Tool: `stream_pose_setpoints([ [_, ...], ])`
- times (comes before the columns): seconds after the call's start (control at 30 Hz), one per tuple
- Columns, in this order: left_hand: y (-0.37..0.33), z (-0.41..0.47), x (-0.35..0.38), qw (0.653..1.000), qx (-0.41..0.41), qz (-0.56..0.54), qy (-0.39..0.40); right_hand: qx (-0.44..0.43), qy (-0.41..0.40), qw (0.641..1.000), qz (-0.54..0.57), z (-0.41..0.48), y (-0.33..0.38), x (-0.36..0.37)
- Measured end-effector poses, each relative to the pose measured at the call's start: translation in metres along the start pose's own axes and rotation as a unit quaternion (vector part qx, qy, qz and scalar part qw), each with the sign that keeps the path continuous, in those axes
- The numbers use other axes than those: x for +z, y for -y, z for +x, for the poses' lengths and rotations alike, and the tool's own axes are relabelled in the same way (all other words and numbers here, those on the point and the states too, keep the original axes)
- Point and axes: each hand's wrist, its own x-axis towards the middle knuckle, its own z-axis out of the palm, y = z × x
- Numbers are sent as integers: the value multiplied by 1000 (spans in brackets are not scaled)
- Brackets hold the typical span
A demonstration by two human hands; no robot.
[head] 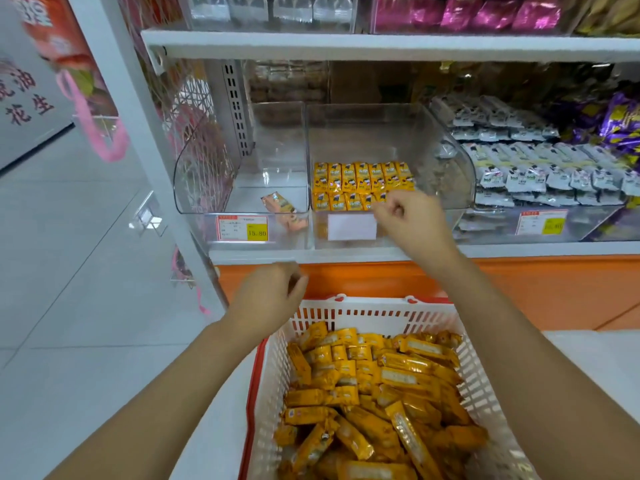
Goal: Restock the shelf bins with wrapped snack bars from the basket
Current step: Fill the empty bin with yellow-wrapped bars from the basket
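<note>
Snack bars in yellow wrappers are lying heaped in the white-and-red basket, which is sitting below the middle bin and nearer the camera. More yellow bars are standing in two neat rows inside the middle bin, along its front (wrappers face-out). Now the right hand is hovering at the middle bin's front lip, over the right end of those rows. Its fingers are curling in, with the thumb meeting the forefinger, and I cannot tell whether it is pinching a wrapper. The left hand is hanging below and left of the middle bin, fingers loosely curled, nothing showing in them. Left of the middle bin, a second clear bin is holding one pale orange packet. A blank white label is sitting on the middle bin's front, with a price tag left of it. Right of the middle bin, grey-and-white packets are lying stacked in rows.
</note>
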Motion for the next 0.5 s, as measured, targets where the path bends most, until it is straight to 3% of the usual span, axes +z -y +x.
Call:
stream_pose_setpoints([
  [0.13, 34, -29, 30, 974, -83, 128, 167, 3, 169, 985, -38, -66, -12, 50],
  [0.3, 58, -61, 53, 883, -158, 177, 406, 92, 320, 942, -48, -117, -60, 141],
  [0.37, 60, -66, 59, 862, -163, 173, 447, 143, 356, 921, -64, -129, -76, 169],
  [0.5, 66, -62, 65, 860, -177, 177, 444, 216, 370, 890, -155, -152, -88, 206],
])
